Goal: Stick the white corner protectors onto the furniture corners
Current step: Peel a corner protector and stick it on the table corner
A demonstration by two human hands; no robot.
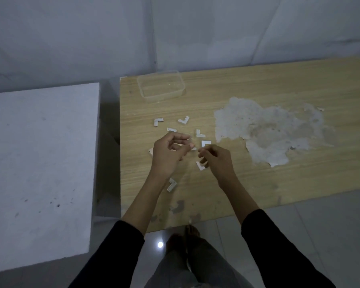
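Wooden table [258, 90], loose corner protectors [183, 120] scattered, left hand [168, 154] and right hand [218, 161] pinching one protector [194, 149] between them

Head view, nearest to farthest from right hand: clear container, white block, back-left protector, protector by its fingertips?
1. Protector by fingertips, just beyond the right hand.
2. Back-left protector, up-left.
3. Clear container, back-left on the table.
4. White block, far left.
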